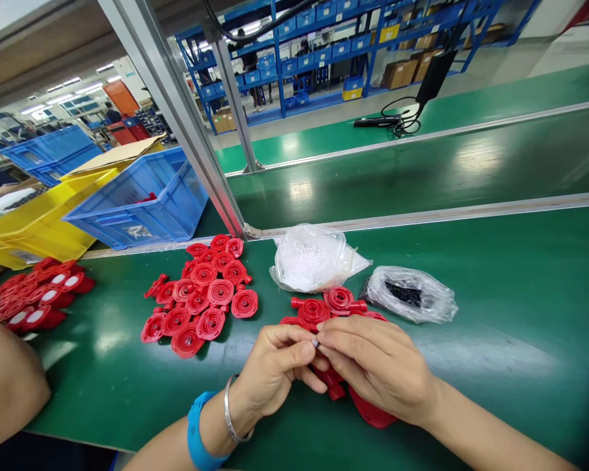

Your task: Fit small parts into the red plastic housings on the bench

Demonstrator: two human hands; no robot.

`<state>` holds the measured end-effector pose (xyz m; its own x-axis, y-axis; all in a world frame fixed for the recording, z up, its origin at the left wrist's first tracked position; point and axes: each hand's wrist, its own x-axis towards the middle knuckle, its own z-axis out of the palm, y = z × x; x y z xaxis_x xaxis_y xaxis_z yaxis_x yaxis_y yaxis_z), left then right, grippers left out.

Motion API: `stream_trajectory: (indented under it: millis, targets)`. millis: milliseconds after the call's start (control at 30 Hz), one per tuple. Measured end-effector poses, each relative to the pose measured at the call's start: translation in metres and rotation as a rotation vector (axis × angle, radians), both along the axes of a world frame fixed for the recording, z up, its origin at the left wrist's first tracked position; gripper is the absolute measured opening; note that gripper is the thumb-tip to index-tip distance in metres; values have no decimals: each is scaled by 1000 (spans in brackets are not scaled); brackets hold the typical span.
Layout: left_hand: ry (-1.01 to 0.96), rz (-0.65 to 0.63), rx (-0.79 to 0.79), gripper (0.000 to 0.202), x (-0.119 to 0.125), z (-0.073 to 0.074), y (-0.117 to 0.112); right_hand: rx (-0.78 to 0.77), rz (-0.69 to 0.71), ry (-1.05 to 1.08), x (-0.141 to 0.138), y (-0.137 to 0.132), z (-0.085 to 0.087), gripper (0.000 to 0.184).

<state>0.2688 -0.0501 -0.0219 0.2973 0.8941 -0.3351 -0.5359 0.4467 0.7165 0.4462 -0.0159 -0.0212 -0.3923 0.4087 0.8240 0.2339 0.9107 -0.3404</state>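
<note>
My left hand (287, 363) and my right hand (380, 363) meet fingertip to fingertip over a group of red round plastic housings (314, 313). Pinched between them is a tiny dark part (315, 343), too small to name. Both hands look closed on it. Several of the red housings lie under and behind my fingers, partly hidden. Just beyond them sit a clear bag of small white parts (307, 258) and a clear bag with black parts (405, 294).
More red housings (196, 299) lie to the left. Another person's arm (10, 386) is at the far left beside a further red pile (39, 297). A blue bin (142, 203) and a yellow bin (44, 219) stand behind, near a metal post (177, 118).
</note>
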Motion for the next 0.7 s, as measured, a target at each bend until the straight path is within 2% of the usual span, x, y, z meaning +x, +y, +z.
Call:
stream_trajectory:
  millis: [167, 333, 567, 700]
  targets:
    - [74, 12, 34, 19, 1, 0, -2, 48, -31, -33, 2, 0, -3, 18]
    - [129, 29, 132, 15, -1, -2, -2, 29, -18, -50, 2, 0, 3, 15]
    - [254, 35, 254, 13, -4, 3, -3, -143, 110, 10, 1, 1, 8, 18]
    - [290, 36, 254, 16, -2, 8, -4, -125, 145, -27, 2, 3, 5, 18]
